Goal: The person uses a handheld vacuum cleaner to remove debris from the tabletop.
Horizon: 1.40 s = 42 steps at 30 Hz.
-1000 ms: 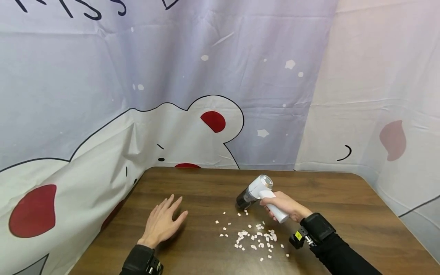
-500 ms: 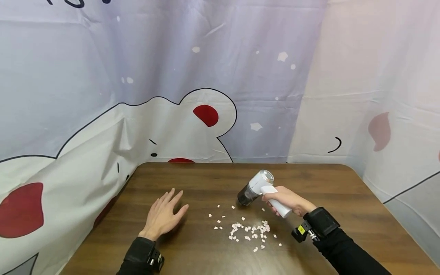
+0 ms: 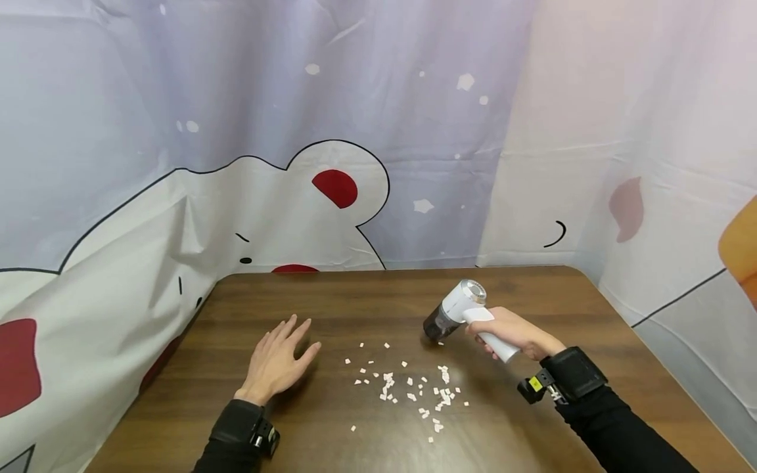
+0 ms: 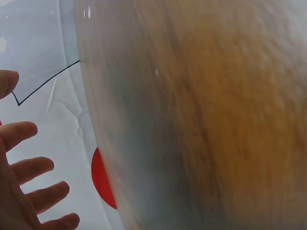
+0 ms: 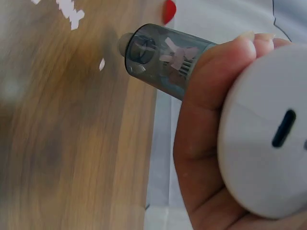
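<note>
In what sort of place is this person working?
Probably a makeshift recording booth: a printed curtain hangs behind a wood-grained table, and a black device is strapped on each wrist.

place: screened-off corner, room type unclear | evidence: hung cartoon-print cloth [image 3: 355,98], wood-grain table [image 3: 349,302]

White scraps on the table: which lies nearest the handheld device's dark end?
The lone scrap just below the dark end in head view; others lie farther off.

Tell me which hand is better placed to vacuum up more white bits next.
Probably the right hand: it grips the vacuum, whose dark end is near the white bits. The left hand holds nothing.
</note>
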Motion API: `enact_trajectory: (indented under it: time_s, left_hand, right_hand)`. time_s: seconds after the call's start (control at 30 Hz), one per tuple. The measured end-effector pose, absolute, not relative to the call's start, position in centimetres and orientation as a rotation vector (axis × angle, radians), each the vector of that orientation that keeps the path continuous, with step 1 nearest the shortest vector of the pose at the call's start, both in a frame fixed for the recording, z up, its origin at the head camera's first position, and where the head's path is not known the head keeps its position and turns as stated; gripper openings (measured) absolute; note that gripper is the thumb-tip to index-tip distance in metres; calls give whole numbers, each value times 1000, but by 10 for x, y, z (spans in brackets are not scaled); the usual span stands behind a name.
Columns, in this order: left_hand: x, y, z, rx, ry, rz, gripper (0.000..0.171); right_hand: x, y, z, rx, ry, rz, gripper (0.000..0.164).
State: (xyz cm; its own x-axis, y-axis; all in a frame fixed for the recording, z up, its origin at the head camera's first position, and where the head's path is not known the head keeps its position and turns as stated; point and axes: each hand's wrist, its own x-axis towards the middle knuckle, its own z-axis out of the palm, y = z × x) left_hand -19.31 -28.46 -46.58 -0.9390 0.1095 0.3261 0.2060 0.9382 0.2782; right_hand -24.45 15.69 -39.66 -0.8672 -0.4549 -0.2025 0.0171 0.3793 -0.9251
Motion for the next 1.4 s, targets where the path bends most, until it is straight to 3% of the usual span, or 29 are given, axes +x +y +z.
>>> enact_trajectory:
  time_s: [0.9, 1.4]
  left_hand:
    - [-195, -285, -467, -288, -2822, -453, 66]
    - [-191, -293, -470, -258, -2822, -452, 66]
  right_hand:
    - [-194, 206, -393, -316, 2198, -1429, 32]
    - [-167, 210, -400, -467, 2054, -1451, 22]
